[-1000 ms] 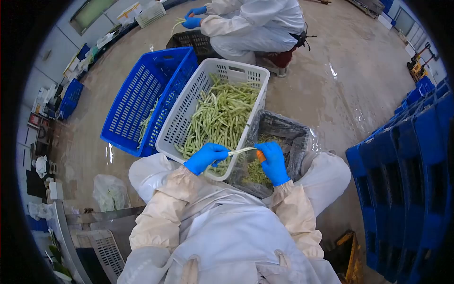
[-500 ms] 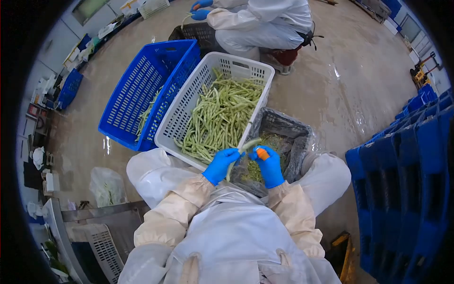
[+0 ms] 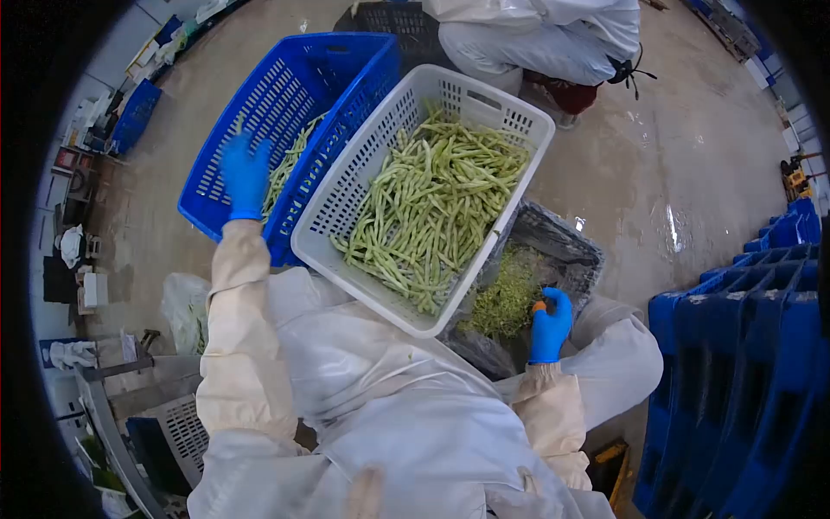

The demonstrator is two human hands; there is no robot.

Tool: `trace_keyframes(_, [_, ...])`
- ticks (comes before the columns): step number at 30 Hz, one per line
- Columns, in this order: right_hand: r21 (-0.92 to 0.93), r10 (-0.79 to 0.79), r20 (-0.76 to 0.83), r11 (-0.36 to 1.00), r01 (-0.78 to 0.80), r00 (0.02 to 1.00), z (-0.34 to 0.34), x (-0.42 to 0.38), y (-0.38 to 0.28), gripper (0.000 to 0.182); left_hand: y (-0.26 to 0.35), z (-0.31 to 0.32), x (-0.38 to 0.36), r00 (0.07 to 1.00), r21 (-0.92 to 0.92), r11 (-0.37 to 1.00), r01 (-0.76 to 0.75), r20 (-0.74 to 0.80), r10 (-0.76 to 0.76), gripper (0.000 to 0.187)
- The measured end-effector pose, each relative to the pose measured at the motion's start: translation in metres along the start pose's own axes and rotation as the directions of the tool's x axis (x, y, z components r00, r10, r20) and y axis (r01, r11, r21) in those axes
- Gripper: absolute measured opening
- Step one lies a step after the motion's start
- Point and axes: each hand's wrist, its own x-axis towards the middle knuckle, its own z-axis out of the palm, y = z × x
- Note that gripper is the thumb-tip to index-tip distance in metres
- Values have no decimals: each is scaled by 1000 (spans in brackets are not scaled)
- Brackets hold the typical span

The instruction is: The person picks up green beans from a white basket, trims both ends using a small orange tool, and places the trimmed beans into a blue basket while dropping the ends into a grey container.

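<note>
My left hand [image 3: 245,173], in a blue glove, is over the blue crate [image 3: 194,203]. It is smeared by motion, but its fingers look apart and no bean shows in them. Green beans [image 3: 292,169] lie inside that crate. My right hand [image 3: 551,324], also gloved in blue, is closed around a small orange tool [image 3: 539,306]; only part of it shows and its working end is hidden. Under that hand, trimmed green scraps [image 3: 506,298] lie in a crate lined with dark plastic [image 3: 566,238]. Between my hands, the white crate [image 3: 333,225] holds a heap of green beans [image 3: 432,208].
Another person [image 3: 536,52] in white clothing sits at the top, beside a black crate [image 3: 402,30]. Stacked blue pallets [image 3: 735,372] stand on the right. At left are a clear plastic bag [image 3: 184,311] and a metal frame [image 3: 112,432]. The floor [image 3: 692,156] looks wet.
My hands were together with a bean between them. My left hand has moved up and left over the blue crate; my right has moved right and slightly down, still with the orange tool.
</note>
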Motion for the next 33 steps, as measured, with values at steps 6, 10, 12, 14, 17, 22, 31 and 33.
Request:
trace_keyframes(6, [-136, -37, 205, 989, 66, 978, 23, 2, -13, 23, 10, 189, -184, 261, -220, 849, -480, 888, 378, 14])
trace_keyframes(10, [-95, 62, 295, 995, -35, 953, 37, -1, -18, 23, 10, 234, -263, -45, -234, 840, -490, 969, 243, 18])
trace_keyframes(12, [-109, 115, 350, 991, -82, 930, 42, -5, -14, 23, 17, 243, -279, -124, -236, 814, -531, 972, 200, 19])
trace_keyframes(14, [-115, 156, 437, 986, -117, 886, 43, -4, -24, 22, 24, 246, -287, -249, -291, 752, -592, 953, 173, 23])
trace_keyframes(17, [-132, 163, 424, 984, -118, 891, 46, -8, -18, 21, 11, 259, -325, -55, -208, 807, -552, 975, 214, 21])
trace_keyframes(22, [-69, 163, 419, 987, -148, 893, 42, -7, -28, 18, 16, 245, -281, -52, -227, 874, -429, 973, 227, 22])
trace_keyframes(31, [429, 129, 523, 814, -391, 842, 44, -10, -57, 23, 130, 113, -149, 388, -583, 807, -94, 726, 568, 18])
trace_keyframes(33, [534, 52, 512, 762, -366, 857, 42, -12, -58, 26, 162, 86, -154, 433, -660, 733, -161, 621, 654, 18])
